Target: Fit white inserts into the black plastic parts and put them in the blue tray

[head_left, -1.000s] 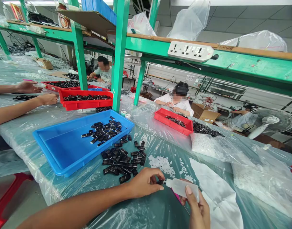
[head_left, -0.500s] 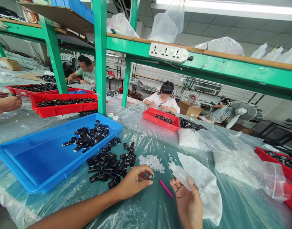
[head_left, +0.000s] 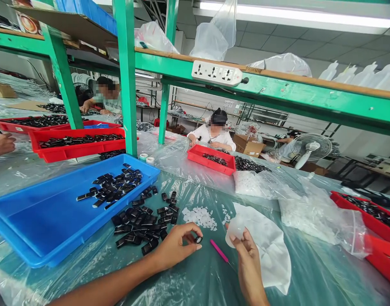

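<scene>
Between thumb and fingertips, my left hand (head_left: 178, 244) pinches a small black piece (head_left: 198, 239) whose pale round end faces up. My right hand (head_left: 248, 259) holds a translucent white bottle (head_left: 236, 230) at the edge of a white cloth (head_left: 271, 246). A pink-handled tool (head_left: 219, 250) lies on the table between the hands. Just beyond them is a scatter of small white pieces (head_left: 199, 217). Left of these, a pile of black pieces (head_left: 139, 223) rests beside the blue tray (head_left: 51, 250), which holds more of them.
Red trays (head_left: 76, 151) with black parts stand at the back left, another red tray (head_left: 210, 169) at centre back. Bags of white pieces (head_left: 306, 216) lie right. A green shelf post (head_left: 127, 85) rises behind the blue tray. Co-workers sit beyond; a person's hand shows at far left.
My right hand has turned the bottle, which now points more towards the camera. The black piece in my left hand is tilted with its pale end more visible. The view has shifted slightly.
</scene>
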`<move>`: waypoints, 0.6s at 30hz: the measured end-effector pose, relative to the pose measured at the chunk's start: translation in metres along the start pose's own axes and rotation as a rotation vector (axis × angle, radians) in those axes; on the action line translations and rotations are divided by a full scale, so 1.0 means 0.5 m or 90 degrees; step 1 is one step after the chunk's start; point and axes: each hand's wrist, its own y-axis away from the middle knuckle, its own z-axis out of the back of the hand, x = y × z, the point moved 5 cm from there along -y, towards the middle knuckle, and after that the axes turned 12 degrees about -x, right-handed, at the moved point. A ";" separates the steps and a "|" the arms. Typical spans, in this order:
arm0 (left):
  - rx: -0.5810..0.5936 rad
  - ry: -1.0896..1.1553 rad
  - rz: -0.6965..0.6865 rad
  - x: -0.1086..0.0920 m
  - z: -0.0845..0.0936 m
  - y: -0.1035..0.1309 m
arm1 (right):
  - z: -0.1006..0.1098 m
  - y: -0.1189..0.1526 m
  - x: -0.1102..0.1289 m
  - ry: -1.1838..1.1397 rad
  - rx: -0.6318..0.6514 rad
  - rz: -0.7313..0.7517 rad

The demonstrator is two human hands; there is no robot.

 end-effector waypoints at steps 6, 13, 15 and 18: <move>0.025 -0.014 0.013 0.005 -0.004 0.005 | 0.013 -0.029 -0.001 0.178 -0.019 0.110; 0.027 -0.053 0.002 0.019 -0.010 0.004 | 0.010 -0.040 -0.021 0.247 0.047 0.124; 0.029 -0.053 -0.003 0.019 -0.011 0.003 | 0.010 -0.038 -0.020 0.259 0.070 0.137; 0.051 -0.061 -0.007 0.016 -0.013 0.002 | 0.016 -0.040 -0.011 0.276 0.090 0.167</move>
